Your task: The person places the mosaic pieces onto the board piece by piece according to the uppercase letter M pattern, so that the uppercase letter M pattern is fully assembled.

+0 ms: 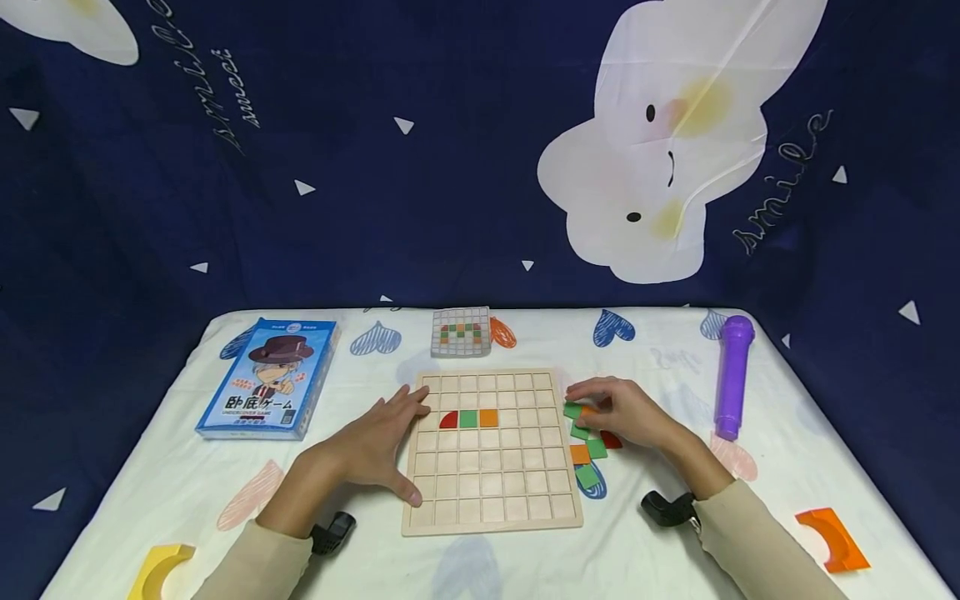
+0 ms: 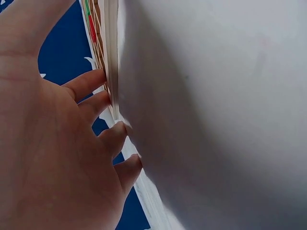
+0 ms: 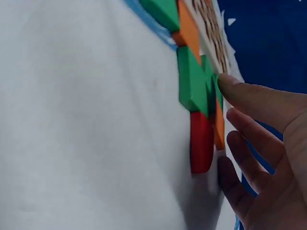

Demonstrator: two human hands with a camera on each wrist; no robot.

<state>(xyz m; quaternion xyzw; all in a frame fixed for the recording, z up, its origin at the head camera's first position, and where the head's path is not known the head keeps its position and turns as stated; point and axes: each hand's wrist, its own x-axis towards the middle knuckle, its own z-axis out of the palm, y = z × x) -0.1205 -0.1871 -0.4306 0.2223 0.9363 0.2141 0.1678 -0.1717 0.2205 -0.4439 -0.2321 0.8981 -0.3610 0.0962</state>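
Observation:
A light wooden grid board [image 1: 491, 485] lies at the middle of the table. On it sit a red quarter-circle tile [image 1: 448, 421], a green square tile [image 1: 468, 419] and an orange square tile [image 1: 488, 418], side by side. My left hand [image 1: 367, 446] rests along the board's left edge with fingers spread. Beside the right edge lie several loose tiles, including an orange tile [image 1: 580, 454], a green tile [image 1: 596, 449] and a red tile [image 3: 201, 143]. Over them hovers my right hand [image 1: 633, 410], its thumb at a green tile [image 3: 220, 96]; no tile is visibly gripped.
Behind the board is a small pattern card [image 1: 461, 332]. A blue game box [image 1: 270, 379] lies at the left, and a purple cylinder [image 1: 734, 375] at the right. Near the front corners are a yellow arch block [image 1: 159, 570] and an orange arch block [image 1: 836, 540].

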